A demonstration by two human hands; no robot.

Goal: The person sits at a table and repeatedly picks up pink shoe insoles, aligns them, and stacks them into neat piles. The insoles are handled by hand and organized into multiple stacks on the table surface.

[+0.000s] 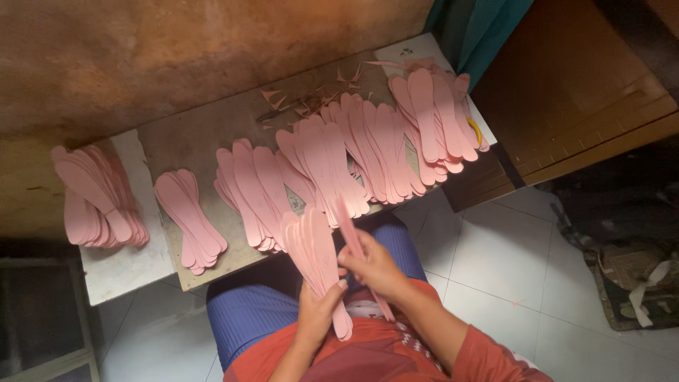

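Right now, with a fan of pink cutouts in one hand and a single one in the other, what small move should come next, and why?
Probably slide the single pink piece, pinched in the right hand, onto the fanned bundle in the left hand. The piece already angles toward that bundle, and like shapes lie sorted in piles on the board.

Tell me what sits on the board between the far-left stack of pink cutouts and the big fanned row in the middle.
In the head view, a small separate pile of pink cutouts lies between the far-left stack and the fanned row.
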